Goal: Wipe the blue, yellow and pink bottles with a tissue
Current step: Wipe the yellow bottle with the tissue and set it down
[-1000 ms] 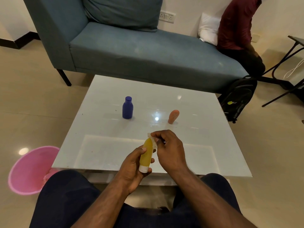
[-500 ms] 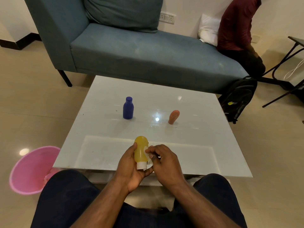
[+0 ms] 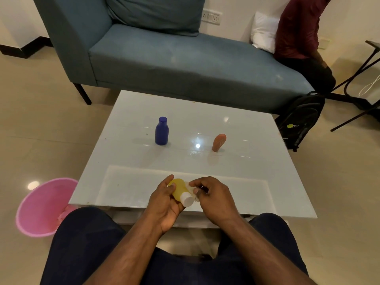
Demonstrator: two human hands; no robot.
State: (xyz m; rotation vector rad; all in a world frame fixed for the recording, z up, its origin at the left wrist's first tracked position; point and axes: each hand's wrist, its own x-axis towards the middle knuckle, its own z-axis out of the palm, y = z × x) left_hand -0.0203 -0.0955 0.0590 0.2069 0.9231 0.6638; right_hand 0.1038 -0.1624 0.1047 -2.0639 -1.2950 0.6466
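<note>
While the left hand point(image 3: 164, 199) kept a closed grip around the small yellow plastic bottle with a white cap point(image 3: 180, 192), the right hand point(image 3: 212, 195) pinched a crumpled white tissue point(image 3: 191, 190) against the bottle's side, so its grip was closed on the tissue. The bottle was held tilted, cap pointing down toward the person, just above the near edge of the glossy white surface point(image 3: 131, 161), probably so the tissue could reach all round the body. The dark blue plastic bottle point(image 3: 161, 131) stood upright further back on the left, and the pinkish-orange bottle point(image 3: 219, 142) stood well apart to its right, leaning a bit. Both looked parked out of the way, waiting their turn. A pink plastic bin point(image 3: 41, 206) sat on the floor to the left, handy for the used tissue I'd guess.
</note>
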